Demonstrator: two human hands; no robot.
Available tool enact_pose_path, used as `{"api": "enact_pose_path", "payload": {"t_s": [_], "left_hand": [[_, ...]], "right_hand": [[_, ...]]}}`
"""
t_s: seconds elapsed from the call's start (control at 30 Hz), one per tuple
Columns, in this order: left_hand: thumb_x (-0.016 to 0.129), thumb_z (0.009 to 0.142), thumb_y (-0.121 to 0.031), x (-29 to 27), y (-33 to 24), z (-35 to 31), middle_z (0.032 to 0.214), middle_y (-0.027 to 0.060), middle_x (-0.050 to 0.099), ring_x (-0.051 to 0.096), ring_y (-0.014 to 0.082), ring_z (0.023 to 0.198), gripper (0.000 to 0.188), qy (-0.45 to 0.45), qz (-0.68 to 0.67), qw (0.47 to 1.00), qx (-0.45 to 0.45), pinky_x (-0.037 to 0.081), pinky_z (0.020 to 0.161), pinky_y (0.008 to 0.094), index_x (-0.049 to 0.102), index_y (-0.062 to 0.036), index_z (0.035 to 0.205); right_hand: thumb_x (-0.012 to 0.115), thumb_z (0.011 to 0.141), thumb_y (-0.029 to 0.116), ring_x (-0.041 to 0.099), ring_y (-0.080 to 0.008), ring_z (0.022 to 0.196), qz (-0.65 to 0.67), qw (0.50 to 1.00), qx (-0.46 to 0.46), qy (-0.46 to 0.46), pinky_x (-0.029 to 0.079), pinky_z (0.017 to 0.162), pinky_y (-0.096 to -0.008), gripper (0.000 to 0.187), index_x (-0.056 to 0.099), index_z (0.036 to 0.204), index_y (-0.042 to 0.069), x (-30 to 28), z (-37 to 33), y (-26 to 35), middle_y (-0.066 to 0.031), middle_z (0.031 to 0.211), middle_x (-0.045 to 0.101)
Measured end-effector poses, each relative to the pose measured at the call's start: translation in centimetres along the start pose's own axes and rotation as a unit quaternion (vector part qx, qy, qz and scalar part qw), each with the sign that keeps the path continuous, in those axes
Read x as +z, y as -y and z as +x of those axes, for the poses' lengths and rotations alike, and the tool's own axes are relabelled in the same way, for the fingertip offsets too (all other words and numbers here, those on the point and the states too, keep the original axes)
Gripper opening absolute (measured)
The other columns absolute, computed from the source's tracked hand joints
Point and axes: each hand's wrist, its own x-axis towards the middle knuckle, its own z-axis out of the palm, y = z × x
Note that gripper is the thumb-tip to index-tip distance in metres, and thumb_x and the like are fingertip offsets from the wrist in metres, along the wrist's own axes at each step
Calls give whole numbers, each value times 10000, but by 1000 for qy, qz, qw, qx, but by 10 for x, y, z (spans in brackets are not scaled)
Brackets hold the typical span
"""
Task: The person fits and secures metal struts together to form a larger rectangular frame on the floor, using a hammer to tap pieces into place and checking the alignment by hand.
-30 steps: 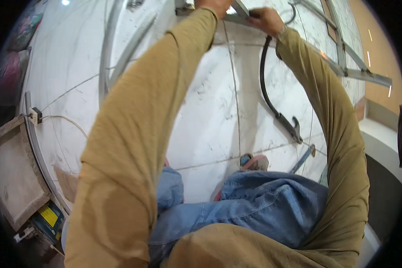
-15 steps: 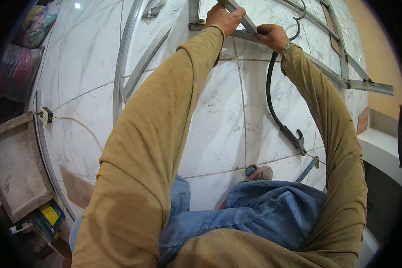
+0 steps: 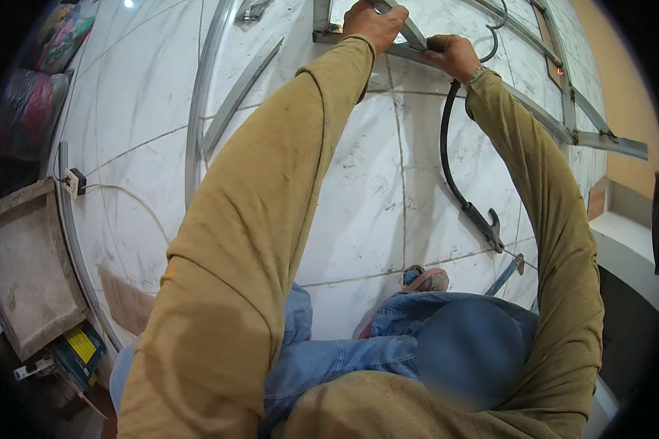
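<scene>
At the top of the view, my left hand (image 3: pixel 373 25) is closed around a short grey metal bar (image 3: pixel 411 34) that slants across a welded metal frame (image 3: pixel 538 113). My right hand (image 3: pixel 455 58) pinches at the bar's lower end, where it meets the frame's near rail; its fingertips are partly hidden. A black cable runs from beneath the right wrist down to a welding electrode holder (image 3: pixel 482 225) lying on the floor. The holder grips a thin rod that points toward a small flat tool (image 3: pixel 507 275) with a bluish blade.
Loose metal lengths (image 3: pixel 243 94) lie left of my arms on the white tiled floor. Farther left are a power socket (image 3: pixel 74 183) with a white cord, a shallow tray (image 3: pixel 33 271) and stuffed plastic bags (image 3: pixel 31 113). A pale step (image 3: pixel 630 245) stands at the right.
Both hands keep their hold on the bar, with hardly any movement. The whole view has shifted very slightly.
</scene>
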Motion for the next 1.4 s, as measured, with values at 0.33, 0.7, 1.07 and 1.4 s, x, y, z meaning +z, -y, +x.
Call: {"api": "enact_pose_path", "payload": {"t_s": [0.33, 0.7, 1.07, 1.4], "left_hand": [[633, 805, -460, 4, -15, -9, 1130, 247, 666, 624, 383, 1092, 586, -88, -116, 988, -50, 489, 956, 402, 624, 9, 1156], [645, 935, -176, 17, 16, 2, 909, 123, 672, 678, 189, 795, 224, -42, -265, 962, -40, 560, 673, 299, 618, 44, 966], [590, 974, -275, 18, 2, -6, 989, 133, 639, 679, 259, 872, 343, -25, -309, 950, -33, 603, 816, 428, 512, 2, 1160], [582, 977, -261, 15, 3, -7, 1066, 107, 599, 648, 264, 942, 346, -9, -322, 947, -15, 595, 832, 464, 500, -27, 1219]], "right_hand": [[700, 821, 187, 696, -304, 847, 13, 999, -33, -39, 543, 798, -371, 294, 710, 1080, 49, 4, -2, -13, -166, 955, 719], [688, 860, 167, 675, -349, 841, 16, 998, -50, -41, 524, 787, -415, 254, 673, 1066, 19, 4, -8, -8, -193, 905, 694], [660, 761, 158, 660, -403, 785, 22, 980, -98, -169, 522, 728, -489, 142, 674, 741, 18, 16, -19, -19, -220, 765, 664], [672, 736, 156, 677, -380, 775, 14, 989, -82, -124, 536, 732, -467, 134, 700, 738, 26, 9, -17, -17, -203, 767, 682]]}}
